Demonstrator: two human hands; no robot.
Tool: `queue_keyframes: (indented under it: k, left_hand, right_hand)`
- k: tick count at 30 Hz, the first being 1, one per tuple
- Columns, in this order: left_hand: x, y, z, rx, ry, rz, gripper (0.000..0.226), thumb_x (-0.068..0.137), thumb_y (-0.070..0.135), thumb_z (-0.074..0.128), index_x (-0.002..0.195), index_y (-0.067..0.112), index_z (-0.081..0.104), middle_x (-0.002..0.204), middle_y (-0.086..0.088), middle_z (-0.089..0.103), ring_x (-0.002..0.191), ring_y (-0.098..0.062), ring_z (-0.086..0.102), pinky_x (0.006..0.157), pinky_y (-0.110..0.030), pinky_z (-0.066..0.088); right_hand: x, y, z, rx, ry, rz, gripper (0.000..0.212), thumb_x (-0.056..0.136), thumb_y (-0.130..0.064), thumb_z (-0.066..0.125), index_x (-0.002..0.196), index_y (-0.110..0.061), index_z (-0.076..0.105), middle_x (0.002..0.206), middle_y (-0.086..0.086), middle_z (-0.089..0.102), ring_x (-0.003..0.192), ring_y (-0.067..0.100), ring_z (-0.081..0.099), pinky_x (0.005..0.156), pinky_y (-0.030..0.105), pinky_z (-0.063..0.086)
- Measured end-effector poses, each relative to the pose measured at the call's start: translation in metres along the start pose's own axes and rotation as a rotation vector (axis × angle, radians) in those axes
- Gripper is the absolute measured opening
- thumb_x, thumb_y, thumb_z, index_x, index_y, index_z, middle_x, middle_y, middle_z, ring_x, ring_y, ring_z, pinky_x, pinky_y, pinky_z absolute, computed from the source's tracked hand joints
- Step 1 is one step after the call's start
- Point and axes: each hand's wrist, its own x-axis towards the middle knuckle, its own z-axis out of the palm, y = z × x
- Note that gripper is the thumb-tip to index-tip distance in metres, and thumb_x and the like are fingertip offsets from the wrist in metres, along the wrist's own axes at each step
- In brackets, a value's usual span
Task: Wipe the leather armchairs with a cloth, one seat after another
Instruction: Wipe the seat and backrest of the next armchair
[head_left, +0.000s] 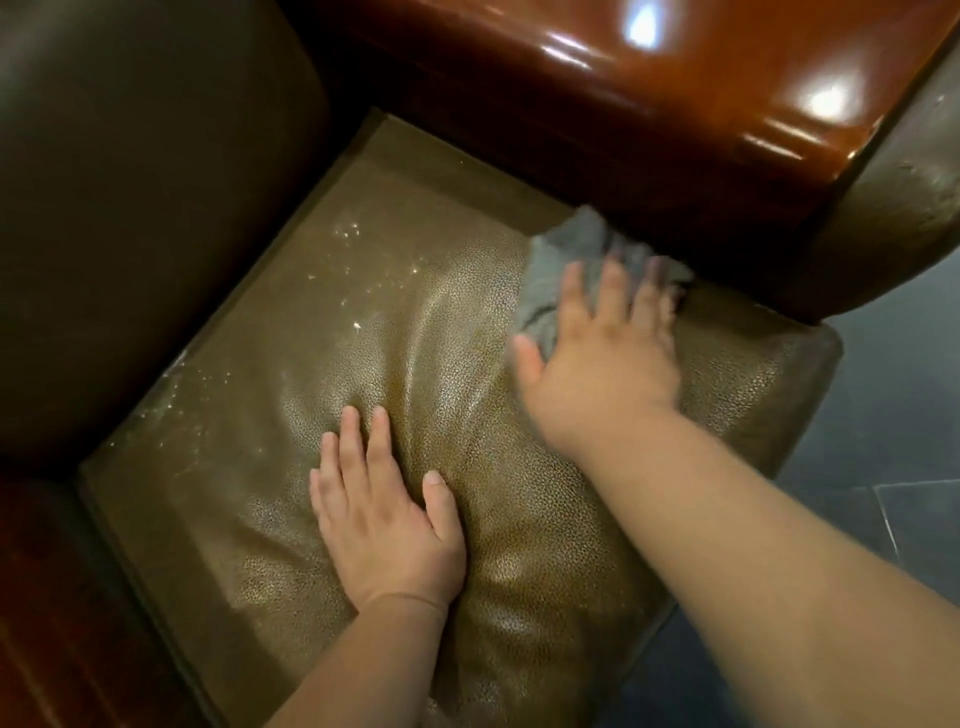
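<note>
An olive-brown leather seat cushion (363, 291) fills the middle of the view, with pale dust specks on its far left part. My right hand (602, 353) lies flat, fingers spread, pressing a grey cloth (566, 254) onto the cushion's right side, close to the glossy armrest (649, 93). The hand looks blurred with motion. My left hand (384, 514) rests flat on the cushion's near middle, fingers straight, holding nothing.
The dark leather backrest (145, 197) rises at the left. A second wooden armrest (57, 623) sits at the lower left. Dark tiled floor (893, 415) shows to the right, beyond the cushion's front corner.
</note>
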Motion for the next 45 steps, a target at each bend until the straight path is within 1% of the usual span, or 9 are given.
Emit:
queue_keyframes:
  k: [3, 6, 12, 17, 20, 27, 35, 41, 45]
  left_hand:
    - [0.0, -0.001, 0.0, -0.006, -0.013, 0.009, 0.077, 0.091, 0.044, 0.04, 0.162, 0.014, 0.036, 0.172, -0.007, 0.028, 0.159, -0.033, 0.021, 0.13, -0.053, 0.012]
    - [0.0, -0.002, -0.002, -0.005, -0.036, 0.006, 0.077, 0.092, 0.045, 0.04, 0.164, 0.017, 0.033, 0.173, -0.006, 0.026, 0.16, -0.03, 0.018, 0.131, -0.052, 0.011]
    - [0.0, 0.003, -0.008, -0.001, -0.1, -0.033, 0.077, 0.094, 0.05, 0.037, 0.166, 0.023, 0.027, 0.175, 0.0, 0.017, 0.162, -0.023, 0.009, 0.132, -0.05, 0.009]
    - [0.001, -0.002, -0.026, -0.142, -0.173, -0.06, 0.069, 0.098, 0.049, 0.037, 0.164, 0.031, 0.028, 0.175, 0.009, 0.013, 0.162, -0.01, 0.0, 0.133, -0.044, 0.003]
    - [0.007, -0.013, -0.053, -0.413, -0.174, -0.19, 0.058, 0.102, 0.04, 0.041, 0.159, 0.035, 0.037, 0.172, 0.016, 0.019, 0.159, -0.004, 0.006, 0.132, -0.044, 0.011]
    - [0.038, -0.083, -0.044, -0.087, -0.083, -0.508, 0.072, 0.096, 0.048, 0.033, 0.163, 0.021, 0.031, 0.172, -0.01, 0.024, 0.16, -0.028, 0.016, 0.131, -0.053, 0.009]
    - [0.035, -0.086, -0.03, -0.034, -0.067, -0.471, 0.074, 0.092, 0.047, 0.04, 0.161, 0.023, 0.036, 0.171, -0.014, 0.025, 0.158, -0.035, 0.02, 0.13, -0.055, 0.011]
    - [0.035, -0.084, -0.026, -0.006, -0.095, -0.487, 0.074, 0.091, 0.047, 0.04, 0.161, 0.024, 0.036, 0.172, -0.011, 0.024, 0.159, -0.033, 0.02, 0.131, -0.053, 0.01]
    - [0.037, -0.082, -0.028, -0.001, -0.096, -0.506, 0.073, 0.091, 0.047, 0.04, 0.161, 0.025, 0.037, 0.172, -0.01, 0.024, 0.159, -0.032, 0.019, 0.131, -0.052, 0.01]
  right_hand:
    - [-0.037, -0.029, 0.019, -0.048, -0.024, -0.412, 0.086, 0.097, -0.068, 0.027, 0.166, -0.021, 0.008, 0.172, 0.02, -0.005, 0.155, 0.046, -0.016, 0.126, 0.059, -0.005]
    - [-0.04, -0.01, 0.015, -0.098, -0.033, -0.616, 0.087, 0.093, -0.072, 0.027, 0.164, -0.021, 0.026, 0.172, 0.014, 0.014, 0.158, 0.041, 0.003, 0.128, 0.056, 0.004]
    - [0.038, 0.005, -0.016, -0.078, -0.054, -0.057, 0.085, 0.1, -0.067, 0.023, 0.166, -0.016, 0.006, 0.172, 0.016, -0.001, 0.157, 0.042, 0.0, 0.128, 0.054, 0.0]
    - [-0.035, -0.067, 0.013, -0.177, -0.145, -0.455, 0.084, 0.099, -0.07, 0.016, 0.164, -0.024, -0.011, 0.169, 0.017, -0.023, 0.152, 0.044, -0.029, 0.125, 0.058, -0.013]
    - [-0.026, -0.048, -0.009, -0.289, -0.199, -0.582, 0.087, 0.097, -0.076, 0.011, 0.165, -0.027, -0.008, 0.172, 0.009, -0.019, 0.155, 0.038, -0.025, 0.127, 0.054, -0.01]
    - [0.067, -0.051, -0.021, -0.244, -0.145, -0.044, 0.092, 0.098, -0.068, 0.012, 0.164, -0.003, 0.007, 0.171, 0.024, -0.003, 0.157, 0.043, -0.008, 0.128, 0.053, -0.003]
    - [0.049, -0.073, -0.009, -0.389, -0.149, -0.697, 0.097, 0.092, -0.082, 0.016, 0.166, -0.02, 0.005, 0.171, 0.022, 0.0, 0.158, 0.042, -0.006, 0.129, 0.054, 0.004]
    - [0.137, -0.094, -0.017, -0.164, -0.118, -0.178, 0.099, 0.093, -0.074, 0.014, 0.164, -0.004, 0.012, 0.17, 0.023, 0.005, 0.157, 0.038, 0.004, 0.129, 0.05, 0.005]
    - [0.076, -0.096, -0.006, -0.244, -0.13, -0.725, 0.098, 0.092, -0.076, 0.024, 0.165, -0.01, 0.018, 0.17, 0.024, 0.008, 0.159, 0.04, 0.0, 0.129, 0.053, 0.006]
